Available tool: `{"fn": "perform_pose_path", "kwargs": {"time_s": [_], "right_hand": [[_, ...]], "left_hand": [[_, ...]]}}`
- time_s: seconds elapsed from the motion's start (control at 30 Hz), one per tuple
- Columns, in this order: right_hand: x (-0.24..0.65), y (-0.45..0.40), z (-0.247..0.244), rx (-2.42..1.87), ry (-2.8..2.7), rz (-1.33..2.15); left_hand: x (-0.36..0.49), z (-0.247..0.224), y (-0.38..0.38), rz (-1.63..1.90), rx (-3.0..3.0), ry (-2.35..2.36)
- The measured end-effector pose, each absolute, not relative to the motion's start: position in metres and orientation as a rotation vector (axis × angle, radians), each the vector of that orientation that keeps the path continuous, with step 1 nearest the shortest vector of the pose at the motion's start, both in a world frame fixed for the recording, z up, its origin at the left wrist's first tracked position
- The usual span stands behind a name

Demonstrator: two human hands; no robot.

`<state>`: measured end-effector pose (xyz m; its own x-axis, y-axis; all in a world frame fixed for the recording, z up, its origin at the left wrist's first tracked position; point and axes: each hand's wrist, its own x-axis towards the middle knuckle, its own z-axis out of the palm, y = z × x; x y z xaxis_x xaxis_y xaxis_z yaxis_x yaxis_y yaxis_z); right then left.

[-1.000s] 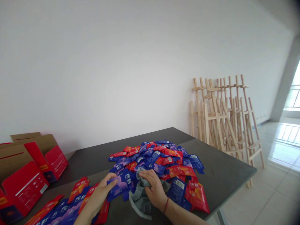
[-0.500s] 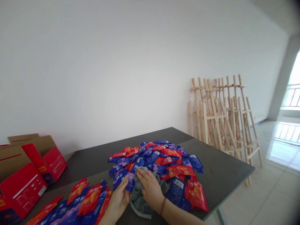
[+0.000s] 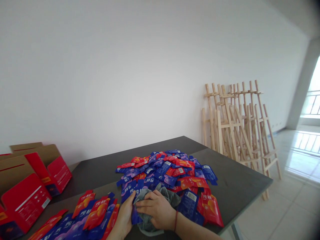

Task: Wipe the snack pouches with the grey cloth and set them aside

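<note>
My left hand [image 3: 125, 215] grips a blue pouch [image 3: 135, 215] by its left edge, the thumb on its front. A grey-green cloth [image 3: 150, 226] is bunched under my right hand [image 3: 158, 210], whose curled fingers press it against the face of that pouch. The cloth hides much of the pouch. Just beyond both hands lies a large heap of red and blue pouches [image 3: 172, 166], several of them with white lettering or a barcode. By my left forearm, a row of overlapping red and blue pouches [image 3: 87, 216] lies on the dark table [image 3: 240, 176].
Two red cardboard boxes with open brown flaps, a near one [image 3: 27, 203] and a farther one [image 3: 58, 171], stand at the table's left. Wooden easels [image 3: 235, 126] lean against the white wall [image 3: 140, 73] on the right. The table's right edge borders a tiled floor [image 3: 295, 190].
My right hand has slid slightly left and down with the cloth, across the pouch. The pouch in my left hand has turned more upright and come a little nearer. The heap has not moved.
</note>
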<state>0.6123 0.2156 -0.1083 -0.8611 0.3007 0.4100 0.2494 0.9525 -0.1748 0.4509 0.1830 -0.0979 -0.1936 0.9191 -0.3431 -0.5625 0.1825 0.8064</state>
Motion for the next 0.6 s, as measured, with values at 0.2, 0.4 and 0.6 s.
{"fn": "perform_pose_path", "kwargs": {"time_s": [0.2,0.4,0.6], "right_hand": [[0.608,0.216,-0.112,-0.346,-2.669,0.076],[0.602,0.214,-0.115,-0.756,-2.485,0.151],[0.601,0.218,-0.118,-0.853,-2.455,0.18]], "left_hand": [[0.448,-0.095,0.184,1.429,0.454,1.131],[0.449,-0.099,0.188,1.472,0.442,1.157],[0.45,-0.107,0.19,1.519,0.436,1.215]]}}
